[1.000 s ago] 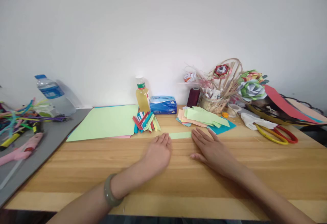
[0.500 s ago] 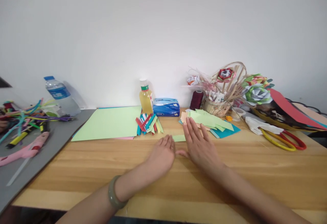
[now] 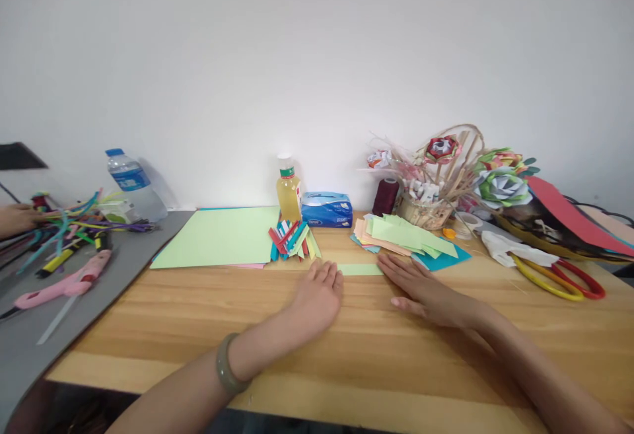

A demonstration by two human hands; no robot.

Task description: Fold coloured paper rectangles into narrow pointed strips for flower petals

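Observation:
A light green paper strip [image 3: 361, 269] lies flat on the wooden table [image 3: 277, 374]. My left hand [image 3: 319, 296] rests palm down over the strip's left end, its fingers stretched out. Over the right end my right hand [image 3: 426, 292] lies flat, fingers extended and thumb apart. Both ends of the strip are hidden under the fingers. Just behind my right hand sits a pile of green and peach paper pieces [image 3: 406, 232] on a blue sheet [image 3: 446, 259]. A heap of coloured paper strips [image 3: 293, 241] is beyond my left hand.
Green paper sheets [image 3: 222, 239], a juice bottle [image 3: 289, 193] and a tissue pack [image 3: 327, 209] line the wall. Scissors [image 3: 559, 275] and a flower basket [image 3: 426, 209] are right. Left, a pink glue gun [image 3: 69, 282] lies on a grey mat [image 3: 123, 259]; another person's hand [image 3: 17, 219] is beyond.
My right hand has slid right and turned, its fingers now pointing left along the strip, and more of the strip shows. My left hand stays at its left end. The view shifted slightly left.

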